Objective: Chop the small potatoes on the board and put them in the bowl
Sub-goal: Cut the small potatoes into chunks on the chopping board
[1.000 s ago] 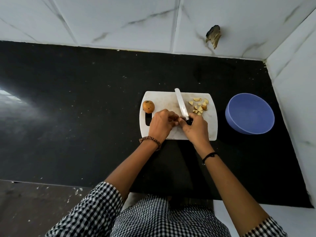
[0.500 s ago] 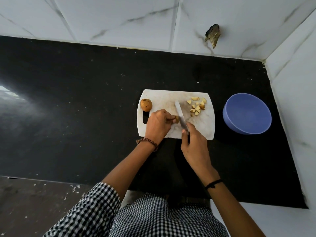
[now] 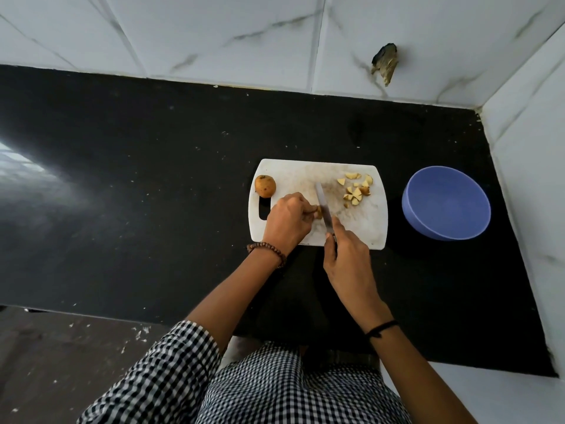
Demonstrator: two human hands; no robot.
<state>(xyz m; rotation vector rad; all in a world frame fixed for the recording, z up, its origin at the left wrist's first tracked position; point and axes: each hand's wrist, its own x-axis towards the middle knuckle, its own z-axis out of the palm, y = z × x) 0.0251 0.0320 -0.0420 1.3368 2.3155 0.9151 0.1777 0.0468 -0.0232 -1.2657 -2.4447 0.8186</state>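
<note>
Left grip (image 3: 287,221): my fingers are curled down and pinch a small potato piece (image 3: 318,212) against the board, just left of the blade; most of the piece is hidden under my fingertips.
Right grip (image 3: 348,258): wrapped round the knife handle at the near edge of the board, with one finger reaching forward towards the back of the blade. The handle itself is hidden in my palm.
Knife (image 3: 323,206): the blade points away from me and stands edge-down beside the held piece, touching or nearly touching it; I cannot tell which.
Chopping board (image 3: 293,175): white and stained, lying flat on the black surface (image 3: 153,179), its handle slot on the left.
Whole potato (image 3: 265,186): sits at the board's far left corner, just above the slot, well apart from my fingers.
Chopped pieces (image 3: 356,191): a loose cluster of pale wedges on the far right part of the board, right of the blade.
Bowl (image 3: 446,200): blue, on the surface to the right of the board, not touching it; I see no potato in it.
Wrists: a bead bracelet (image 3: 269,250) on my left, a thin black band (image 3: 380,327) on my right.
Clothing: a black-and-white checked shirt (image 3: 171,371).
Wall (image 3: 214,32): white marbled tiles behind and to the right, with a dark broken patch (image 3: 384,61) above the board.
</note>
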